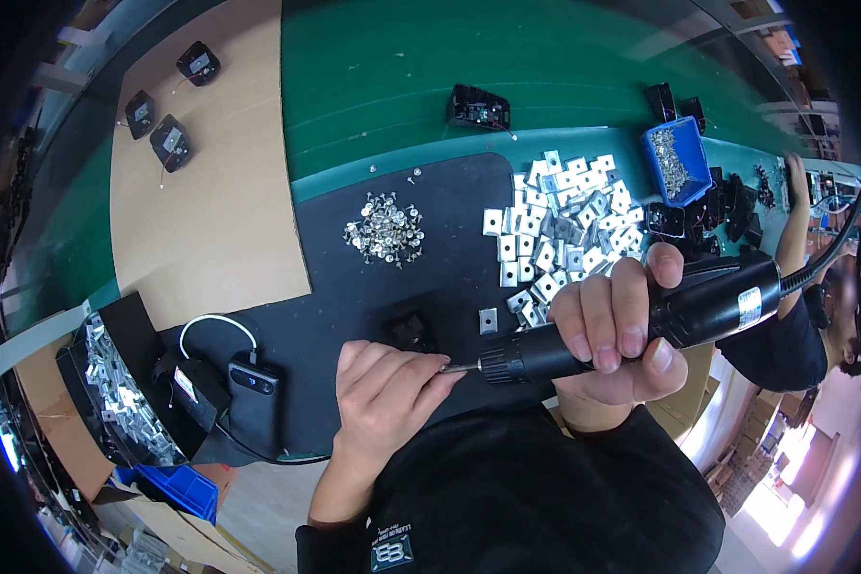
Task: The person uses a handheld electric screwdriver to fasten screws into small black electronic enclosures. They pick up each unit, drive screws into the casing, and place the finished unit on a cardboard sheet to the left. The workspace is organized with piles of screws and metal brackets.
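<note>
My right hand point(622, 325) is wrapped round a black electric screwdriver point(545, 354), which lies nearly level with its bit pointing left. At the tip of the bit, the fingers of my left hand point(387, 387) are pinched together, seemingly on a small screw point(446, 367) mostly hidden by the fingertips. A black plastic housing point(409, 330) sits on the dark mat just beyond my left hand. Further off lies a heap of screws point(385, 230). To its right spreads a pile of square metal plates point(564, 220) with holes, and one single plate point(488, 320) lies apart.
A cardboard sheet point(210, 230) at left carries several black housings point(172, 143). Another housing point(480, 108) rests on the green surface point(373, 57). A blue bin point(677, 163) of small parts stands at right, near another person's arm point(794, 230). A black device point(253, 383) with a white cable lies left.
</note>
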The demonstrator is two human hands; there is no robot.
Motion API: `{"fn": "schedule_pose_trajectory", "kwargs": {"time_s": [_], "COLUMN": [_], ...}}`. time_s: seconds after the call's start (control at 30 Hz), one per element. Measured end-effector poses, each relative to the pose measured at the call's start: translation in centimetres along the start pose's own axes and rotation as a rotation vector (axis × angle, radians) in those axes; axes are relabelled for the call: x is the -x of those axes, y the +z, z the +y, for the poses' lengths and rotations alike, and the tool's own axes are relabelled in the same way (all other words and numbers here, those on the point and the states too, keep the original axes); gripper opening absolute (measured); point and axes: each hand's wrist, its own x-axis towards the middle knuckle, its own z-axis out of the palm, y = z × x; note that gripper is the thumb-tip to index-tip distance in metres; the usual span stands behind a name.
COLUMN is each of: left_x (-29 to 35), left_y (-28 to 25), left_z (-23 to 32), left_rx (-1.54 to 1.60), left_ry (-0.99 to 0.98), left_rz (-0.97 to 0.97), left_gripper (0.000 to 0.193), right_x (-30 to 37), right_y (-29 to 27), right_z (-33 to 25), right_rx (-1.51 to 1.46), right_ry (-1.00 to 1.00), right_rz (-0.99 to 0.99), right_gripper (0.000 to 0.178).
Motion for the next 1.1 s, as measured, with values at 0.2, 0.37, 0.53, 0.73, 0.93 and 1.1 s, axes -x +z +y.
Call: {"fn": "schedule_pose_trajectory", "kwargs": {"time_s": [0.2,0.37,0.53,0.73,0.93,1.1], "left_x": [0.1,0.4,0.7,0.6,0.8,1.0], "left_y": [-0.3,-0.4,-0.5,-0.8,-1.0,-0.8], "left_z": [-0.3,-0.7,-1.1,-1.4,-1.6,-2.0], "left_rx": [-0.023,-0.023,0.017,0.016,-0.015,-0.033], "left_ry": [0.045,0.048,0.06,0.08,0.093,0.108], "left_rz": [0.011,0.016,0.037,0.056,0.066,0.075], "left_gripper": [0.026,0.023,0.024,0.026,0.028,0.029], "right_x": [0.2,0.2,0.2,-0.2,-0.5,-0.4], "right_y": [0.2,0.4,0.1,0.5,0.9,0.6], "right_z": [0.2,0.3,0.4,0.9,1.0,1.5], "right_rx": [0.004,0.004,0.002,-0.048,-0.031,0.012], "right_ry": [0.013,0.023,0.026,-0.011,0.026,0.049], "right_rz": [0.016,0.011,-0.024,-0.051,-0.058,-0.081], "right_gripper": [0.049,0.049,0.049,0.044,0.044,0.045]}}
